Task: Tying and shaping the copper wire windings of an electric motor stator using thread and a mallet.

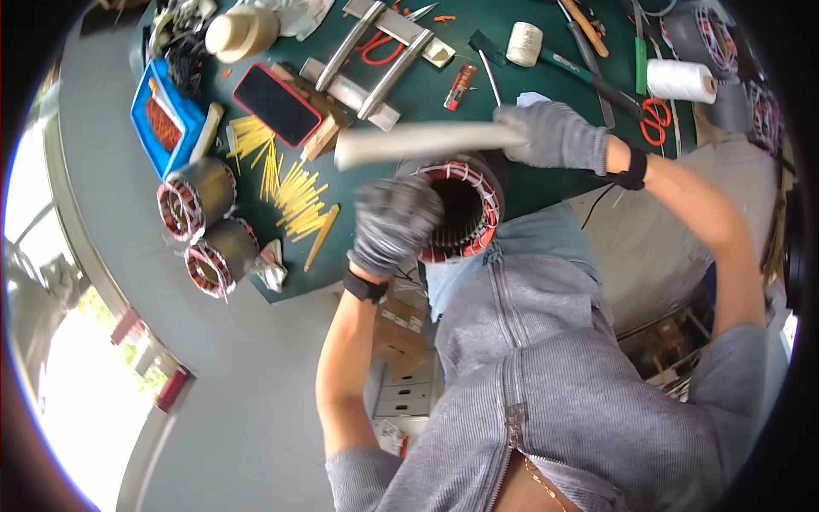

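Note:
A motor stator (pixel 457 213) with red and white laced windings round its open bore stands at the table's near edge, right in front of me. My right hand (pixel 554 136), in a grey glove, is closed round the end of a pale bat-shaped stick (pixel 426 143). The stick points left, above the stator's far rim, and is smeared by motion. My left hand (pixel 394 218), also gloved and blurred, is curled at the stator's left rim. Whatever lies inside its fingers is hidden.
Two smaller stators (pixel 196 200) lie at the left, beside a blue tray (pixel 162 119). Scattered yellow strips (pixel 290 192), a phone (pixel 277 104) and a metal frame (pixel 367 64) lie farther in. To the right are a hammer (pixel 589 78), red scissors (pixel 655 119) and thread spools (pixel 678 81).

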Motion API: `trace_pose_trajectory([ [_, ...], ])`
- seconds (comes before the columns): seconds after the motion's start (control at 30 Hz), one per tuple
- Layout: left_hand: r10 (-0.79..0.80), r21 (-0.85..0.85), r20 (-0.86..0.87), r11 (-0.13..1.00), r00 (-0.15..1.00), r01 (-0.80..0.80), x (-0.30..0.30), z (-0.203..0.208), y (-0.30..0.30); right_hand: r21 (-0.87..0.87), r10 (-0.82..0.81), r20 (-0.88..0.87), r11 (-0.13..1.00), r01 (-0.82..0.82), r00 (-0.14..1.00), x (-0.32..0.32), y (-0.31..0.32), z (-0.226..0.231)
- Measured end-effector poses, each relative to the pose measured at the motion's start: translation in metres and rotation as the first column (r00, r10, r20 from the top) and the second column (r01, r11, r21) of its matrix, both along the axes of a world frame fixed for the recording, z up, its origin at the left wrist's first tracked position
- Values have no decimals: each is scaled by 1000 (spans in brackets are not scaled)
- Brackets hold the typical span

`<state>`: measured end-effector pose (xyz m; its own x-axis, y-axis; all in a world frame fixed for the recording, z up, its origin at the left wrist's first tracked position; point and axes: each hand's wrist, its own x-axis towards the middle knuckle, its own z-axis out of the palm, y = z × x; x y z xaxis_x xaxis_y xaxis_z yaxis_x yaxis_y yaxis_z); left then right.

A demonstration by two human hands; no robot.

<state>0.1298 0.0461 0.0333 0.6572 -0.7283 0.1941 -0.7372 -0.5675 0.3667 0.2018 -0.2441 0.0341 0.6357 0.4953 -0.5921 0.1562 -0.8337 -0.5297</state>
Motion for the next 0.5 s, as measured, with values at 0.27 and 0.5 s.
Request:
trace_pose_trajectory([
  [0.27,611,-236,-762,52,218,-970,-92,-66,36,12,-467,558,831,557,686,-18,-141,-117],
  [0.5,780,-178,-417,435,468,-883,-114,-42,27,306,-308,717,945,115,626,8,20,18],
])
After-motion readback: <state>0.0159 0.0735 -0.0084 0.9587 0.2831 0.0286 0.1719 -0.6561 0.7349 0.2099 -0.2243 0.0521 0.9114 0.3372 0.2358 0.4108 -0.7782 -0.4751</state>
